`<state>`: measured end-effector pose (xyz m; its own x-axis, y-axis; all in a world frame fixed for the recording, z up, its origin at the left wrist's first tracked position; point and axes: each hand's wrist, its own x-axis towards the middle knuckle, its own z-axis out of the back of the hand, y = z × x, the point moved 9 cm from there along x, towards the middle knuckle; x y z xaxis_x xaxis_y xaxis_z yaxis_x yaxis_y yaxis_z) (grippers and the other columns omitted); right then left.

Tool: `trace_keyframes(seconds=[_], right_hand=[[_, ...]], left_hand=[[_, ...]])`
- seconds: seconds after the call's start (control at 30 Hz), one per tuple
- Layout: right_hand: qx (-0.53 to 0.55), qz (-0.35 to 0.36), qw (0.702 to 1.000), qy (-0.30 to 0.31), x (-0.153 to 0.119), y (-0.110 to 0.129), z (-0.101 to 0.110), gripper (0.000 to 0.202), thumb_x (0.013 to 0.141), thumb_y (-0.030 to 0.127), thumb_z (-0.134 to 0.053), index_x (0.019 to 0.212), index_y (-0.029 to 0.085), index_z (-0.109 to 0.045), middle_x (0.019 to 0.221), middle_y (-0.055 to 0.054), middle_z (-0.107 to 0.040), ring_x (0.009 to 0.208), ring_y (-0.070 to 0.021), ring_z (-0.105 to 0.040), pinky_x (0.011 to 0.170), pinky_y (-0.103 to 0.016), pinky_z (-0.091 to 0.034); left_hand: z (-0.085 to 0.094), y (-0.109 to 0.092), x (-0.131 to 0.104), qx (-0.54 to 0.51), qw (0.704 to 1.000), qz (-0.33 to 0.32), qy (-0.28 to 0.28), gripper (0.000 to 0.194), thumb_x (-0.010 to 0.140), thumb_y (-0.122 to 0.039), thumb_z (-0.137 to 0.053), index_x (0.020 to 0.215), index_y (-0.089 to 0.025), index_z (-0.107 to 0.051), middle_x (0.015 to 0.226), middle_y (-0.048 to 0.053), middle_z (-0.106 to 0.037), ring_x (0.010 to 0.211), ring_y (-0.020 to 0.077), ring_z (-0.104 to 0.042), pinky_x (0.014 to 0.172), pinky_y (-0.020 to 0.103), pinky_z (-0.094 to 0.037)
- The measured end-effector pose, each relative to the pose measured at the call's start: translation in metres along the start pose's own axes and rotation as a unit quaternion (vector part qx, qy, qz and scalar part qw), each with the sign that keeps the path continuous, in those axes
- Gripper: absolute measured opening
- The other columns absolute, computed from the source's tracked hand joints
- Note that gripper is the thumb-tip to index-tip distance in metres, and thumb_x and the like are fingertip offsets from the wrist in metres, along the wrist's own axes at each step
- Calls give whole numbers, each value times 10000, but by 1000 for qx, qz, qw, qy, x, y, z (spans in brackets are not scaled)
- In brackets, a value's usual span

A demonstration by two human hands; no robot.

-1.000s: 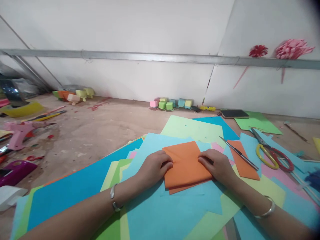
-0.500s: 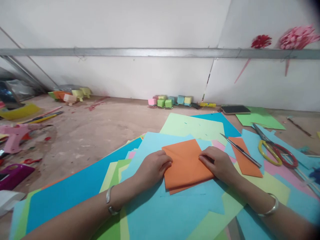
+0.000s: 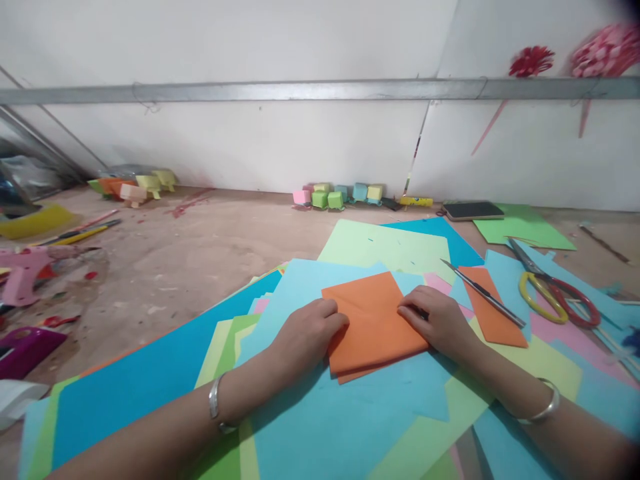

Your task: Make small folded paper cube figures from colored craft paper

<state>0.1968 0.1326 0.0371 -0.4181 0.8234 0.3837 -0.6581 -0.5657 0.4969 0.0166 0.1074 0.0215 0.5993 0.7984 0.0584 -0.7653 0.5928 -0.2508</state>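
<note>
A folded orange paper lies on light blue sheets, its lower layer peeking out at the near edge. My left hand grips its left edge, fingertips curled over the top. At the right edge my right hand pinches the paper between thumb and fingers. Right of that hand, a craft knife rests across an orange strip. Scissors with yellow and red handles lie farther right.
Small paper cubes and a yellow tube line the wall, beside a phone. A pink glue gun, yellow tape and a purple object lie at the left. Blue sheets spread at lower left.
The view has shifted slightly, so the wall and bar sit higher. My left fingertips reach a little farther over the orange paper. My right hand keeps its pinch.
</note>
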Motion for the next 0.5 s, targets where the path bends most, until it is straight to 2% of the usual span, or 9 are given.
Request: trace_keyframes(seconds=[0.17, 0.33, 0.43, 0.5], right_hand=[[2, 4, 1000, 2, 1, 1, 0, 165, 897, 151, -533, 764, 203, -615, 745, -44, -646, 721, -186, -600, 636, -297, -455], [0, 5, 1000, 2, 1, 0, -2, 167, 892, 146, -535, 750, 201, -604, 733, -44, -627, 721, -190, -588, 625, -297, -444], [-1, 4, 1000, 4, 1, -1, -3, 167, 893, 151, -538, 747, 204, -599, 737, -44, -625, 721, -188, -585, 624, -295, -443], [-1, 4, 1000, 4, 1, -1, -3, 167, 896, 157, -536, 749, 206, -596, 746, -45, -628, 725, -187, -585, 629, -296, -444]], left_hand=[[-1, -1, -1, 77, 997, 1, 26, 242, 877, -52, -448, 898, -179, -653, 837, 71, -581, 768, 213, -512, 609, 302, -368], [9, -13, 6, 91, 995, -42, -2, 287, 922, -47, -393, 857, -178, -639, 935, 75, -585, 849, 204, -510, 659, 289, -394], [10, -28, 12, 70, 992, -98, 44, 244, 928, -68, -429, 873, -191, -632, 894, 56, -580, 805, 187, -512, 672, 284, -403], [9, -35, 15, 59, 988, -112, 88, 222, 898, -43, -466, 899, -201, -623, 857, 43, -577, 770, 180, -520, 652, 276, -399]])
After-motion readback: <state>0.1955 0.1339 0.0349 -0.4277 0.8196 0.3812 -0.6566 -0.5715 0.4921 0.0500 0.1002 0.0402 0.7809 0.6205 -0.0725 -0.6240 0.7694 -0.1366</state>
